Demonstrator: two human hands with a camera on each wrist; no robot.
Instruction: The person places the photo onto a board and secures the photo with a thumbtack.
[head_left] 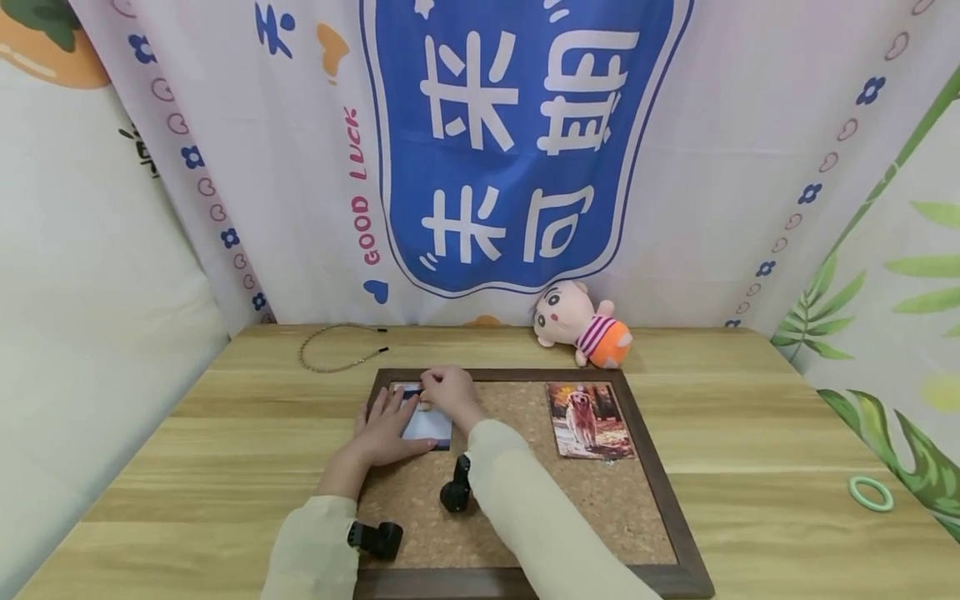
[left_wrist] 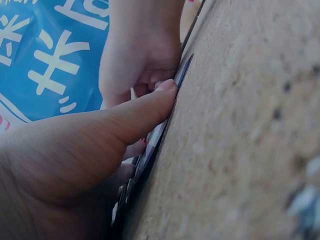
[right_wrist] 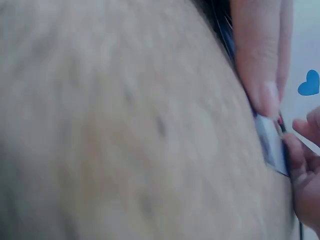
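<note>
A picture card (head_left: pixel 426 431) with a pale blue middle and darker edges lies at the upper left of a cork board (head_left: pixel 510 492) with a dark wooden frame. My left hand (head_left: pixel 386 431) rests spread over the card's left side, its thumb along the near edge; the left wrist view shows this thumb (left_wrist: pixel 150 107) close up. At the card's far edge, my right hand (head_left: pixel 452 393) has curled fingers and pinches something small, hidden by the fingertips. In the right wrist view, the right hand (right_wrist: pixel 306 175) is beside the card (right_wrist: pixel 271 142); a red speck shows close by.
A golden dog picture (head_left: pixel 590 421) sits at the board's upper right. Behind the board are a plush doll (head_left: pixel 581 325) and a thin cord (head_left: pixel 318 367) with black ends. A green ring (head_left: pixel 871 493) lies at the table's right. A printed cloth (head_left: pixel 300 208) hangs behind.
</note>
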